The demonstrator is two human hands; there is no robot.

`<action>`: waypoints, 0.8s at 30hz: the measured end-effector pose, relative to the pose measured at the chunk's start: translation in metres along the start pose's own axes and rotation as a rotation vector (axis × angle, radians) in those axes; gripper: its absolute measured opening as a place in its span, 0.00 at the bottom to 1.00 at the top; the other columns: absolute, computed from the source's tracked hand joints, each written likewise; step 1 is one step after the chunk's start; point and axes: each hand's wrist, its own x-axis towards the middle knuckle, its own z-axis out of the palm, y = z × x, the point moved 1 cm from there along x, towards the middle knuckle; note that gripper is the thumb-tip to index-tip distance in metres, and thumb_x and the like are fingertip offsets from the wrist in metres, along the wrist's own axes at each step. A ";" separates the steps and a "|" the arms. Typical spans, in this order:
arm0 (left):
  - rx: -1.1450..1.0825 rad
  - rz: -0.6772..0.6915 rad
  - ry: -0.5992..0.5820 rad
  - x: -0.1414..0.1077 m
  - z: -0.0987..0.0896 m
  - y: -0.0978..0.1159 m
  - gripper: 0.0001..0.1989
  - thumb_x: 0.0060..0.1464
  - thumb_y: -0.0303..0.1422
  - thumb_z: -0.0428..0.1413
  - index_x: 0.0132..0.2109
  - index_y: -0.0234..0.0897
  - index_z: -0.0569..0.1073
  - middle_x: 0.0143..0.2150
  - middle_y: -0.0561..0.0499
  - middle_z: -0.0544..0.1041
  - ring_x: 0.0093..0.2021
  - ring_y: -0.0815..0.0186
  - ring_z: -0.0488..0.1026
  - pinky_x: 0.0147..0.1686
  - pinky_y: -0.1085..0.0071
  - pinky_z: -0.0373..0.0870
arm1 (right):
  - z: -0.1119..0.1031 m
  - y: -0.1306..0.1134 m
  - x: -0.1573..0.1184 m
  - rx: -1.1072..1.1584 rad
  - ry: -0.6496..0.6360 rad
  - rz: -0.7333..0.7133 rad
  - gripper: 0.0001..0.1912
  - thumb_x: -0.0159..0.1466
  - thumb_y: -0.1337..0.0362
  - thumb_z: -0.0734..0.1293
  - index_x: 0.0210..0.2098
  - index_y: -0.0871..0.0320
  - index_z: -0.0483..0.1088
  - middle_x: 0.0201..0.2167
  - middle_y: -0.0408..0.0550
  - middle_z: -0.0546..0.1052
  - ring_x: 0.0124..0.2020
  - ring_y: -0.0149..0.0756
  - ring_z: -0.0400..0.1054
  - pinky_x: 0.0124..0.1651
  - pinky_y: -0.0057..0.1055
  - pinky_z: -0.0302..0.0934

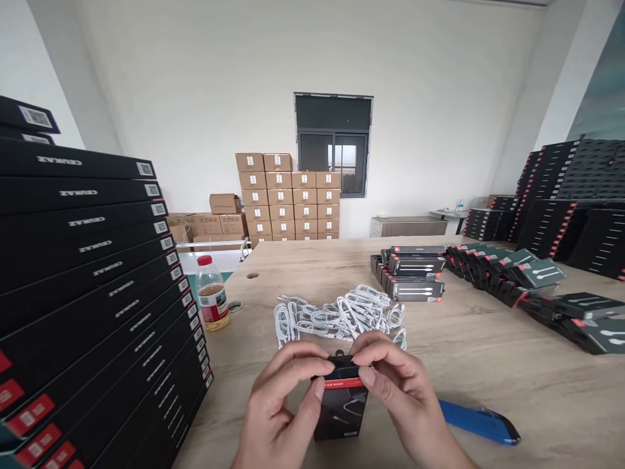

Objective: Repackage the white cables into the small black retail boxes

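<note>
A small black cable box point(340, 412) with a red band and a cable picture stands upright on the table in front of me. My left hand point(290, 397) pinches its top left edge between thumb and fingers. Across from it, my right hand point(398, 391) grips the top right edge, with fingertips on the top flap. The inside of the box cannot be seen. Just behind my hands lies a heap of coiled white cables point(336, 314). To the right of my right hand rests a blue box cutter point(481, 422).
Tall stacked black boxes point(97, 280) rise close on the left, beside a red-capped bottle point(212, 296). Packed cable boxes point(413, 280) stand at the table's back right, with a row of more boxes point(532, 280) further right. Brown cartons point(293, 202) are piled by the wall.
</note>
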 end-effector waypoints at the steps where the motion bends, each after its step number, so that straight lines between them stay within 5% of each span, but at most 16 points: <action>1: -0.001 0.001 0.001 0.000 0.000 0.000 0.14 0.62 0.24 0.54 0.47 0.47 0.78 0.47 0.50 0.76 0.48 0.65 0.77 0.46 0.72 0.75 | -0.001 0.000 0.001 0.017 -0.007 0.024 0.03 0.66 0.61 0.71 0.38 0.48 0.79 0.41 0.45 0.75 0.44 0.35 0.71 0.47 0.29 0.64; 12: 0.008 0.040 -0.054 -0.003 -0.003 -0.004 0.14 0.61 0.22 0.52 0.45 0.44 0.77 0.50 0.48 0.76 0.49 0.64 0.77 0.46 0.71 0.74 | -0.027 -0.011 0.003 -0.198 -0.296 0.007 0.10 0.69 0.64 0.68 0.47 0.43 0.78 0.54 0.46 0.74 0.58 0.40 0.68 0.61 0.38 0.61; 17: -0.037 -0.044 -0.083 -0.001 -0.004 -0.019 0.13 0.62 0.26 0.55 0.48 0.47 0.79 0.55 0.47 0.76 0.56 0.61 0.75 0.54 0.66 0.73 | -0.031 -0.002 0.005 -0.328 -0.290 -0.005 0.11 0.70 0.62 0.66 0.50 0.42 0.76 0.54 0.46 0.76 0.58 0.39 0.69 0.61 0.39 0.62; 20: -0.060 -0.179 0.038 -0.001 -0.004 -0.032 0.10 0.62 0.32 0.57 0.47 0.47 0.81 0.56 0.46 0.78 0.56 0.59 0.75 0.56 0.66 0.71 | -0.030 0.019 -0.001 -0.409 -0.222 0.042 0.23 0.70 0.59 0.66 0.63 0.41 0.66 0.63 0.49 0.71 0.60 0.43 0.68 0.61 0.41 0.63; 24: -0.204 -0.411 0.357 -0.004 -0.007 -0.047 0.13 0.55 0.42 0.63 0.45 0.42 0.83 0.52 0.44 0.81 0.53 0.56 0.77 0.53 0.64 0.73 | -0.024 0.057 -0.015 -0.359 -0.252 0.183 0.37 0.69 0.54 0.66 0.73 0.43 0.49 0.63 0.53 0.72 0.56 0.46 0.72 0.56 0.42 0.69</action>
